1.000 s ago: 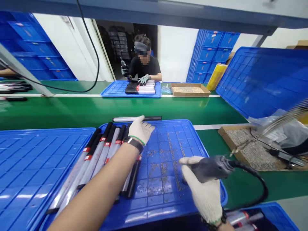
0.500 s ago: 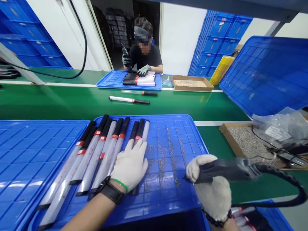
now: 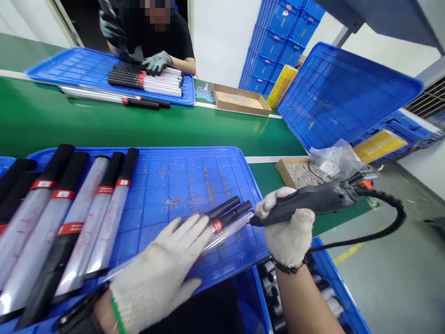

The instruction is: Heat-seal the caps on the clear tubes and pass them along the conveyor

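Observation:
My left hand [image 3: 163, 264], in a white knit glove, lies with outstretched fingers across several clear tubes with black ends [image 3: 231, 215]. These tubes are slanted on a blue plastic lid [image 3: 167, 176], and the palm hides their near parts. My right hand [image 3: 288, 236], also gloved, is wrapped round a black corded electric screwdriver [image 3: 309, 202]. Its tapered tip is right by the far end of the clear tube nearest me; whether they touch I cannot tell. More tubes with red labels [image 3: 100, 208] lie side by side on the left of the lid. Tiny screw-like bits [image 3: 208, 185] are scattered over it.
Across the green bench [image 3: 194, 130], a co-worker's gloved hand [image 3: 156, 62] rests on similar tubes. Cardboard trays of small parts [image 3: 299, 174] stand to the right and at the back. Below my right arm is a blue crate [image 3: 342, 283] holding tubes.
My left hand has drawn some tubes away from the row, rightward and slanted. The screwdriver's tip is now close to their ends. The view has turned to the right.

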Tool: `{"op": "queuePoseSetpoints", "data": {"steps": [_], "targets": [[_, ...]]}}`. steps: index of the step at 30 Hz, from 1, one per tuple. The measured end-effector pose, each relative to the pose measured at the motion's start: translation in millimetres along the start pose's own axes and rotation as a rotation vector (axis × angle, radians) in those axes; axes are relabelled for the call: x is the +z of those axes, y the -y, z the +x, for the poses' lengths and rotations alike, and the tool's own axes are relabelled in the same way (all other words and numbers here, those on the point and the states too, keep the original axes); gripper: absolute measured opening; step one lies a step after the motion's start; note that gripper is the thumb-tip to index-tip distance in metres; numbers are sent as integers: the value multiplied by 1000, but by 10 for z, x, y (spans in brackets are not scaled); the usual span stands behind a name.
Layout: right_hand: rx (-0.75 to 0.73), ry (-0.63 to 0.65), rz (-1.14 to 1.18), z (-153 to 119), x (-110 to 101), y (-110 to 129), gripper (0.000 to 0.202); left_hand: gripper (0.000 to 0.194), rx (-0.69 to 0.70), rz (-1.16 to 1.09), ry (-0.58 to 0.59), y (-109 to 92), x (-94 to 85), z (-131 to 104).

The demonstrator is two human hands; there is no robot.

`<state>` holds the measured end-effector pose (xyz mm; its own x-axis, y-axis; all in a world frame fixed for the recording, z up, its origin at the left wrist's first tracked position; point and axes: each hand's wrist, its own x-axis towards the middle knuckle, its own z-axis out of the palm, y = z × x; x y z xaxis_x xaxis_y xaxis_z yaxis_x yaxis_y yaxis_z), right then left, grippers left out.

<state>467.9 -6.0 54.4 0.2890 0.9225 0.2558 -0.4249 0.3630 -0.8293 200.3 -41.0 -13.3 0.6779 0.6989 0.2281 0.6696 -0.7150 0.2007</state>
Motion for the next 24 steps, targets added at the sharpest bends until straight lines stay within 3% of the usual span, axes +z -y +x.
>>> {"op": "queuePoseSetpoints", "data": {"steps": [3, 8, 14, 24], "targets": [[-62, 72, 4, 102, 15, -14, 37, 89, -128, 58, -80, -123, 132, -51], [-73, 133, 6, 242, 97, -206, 40, 86, -91, 62, -105, -91, 161, 7], [-82, 99, -71, 322, 167, -439, 52, 85, -110, 41, -107, -45, 142, 55], [-37, 135, -117, 395, 204, -407, 47, 85, -109, -3, -124, -34, 261, -6]]}}
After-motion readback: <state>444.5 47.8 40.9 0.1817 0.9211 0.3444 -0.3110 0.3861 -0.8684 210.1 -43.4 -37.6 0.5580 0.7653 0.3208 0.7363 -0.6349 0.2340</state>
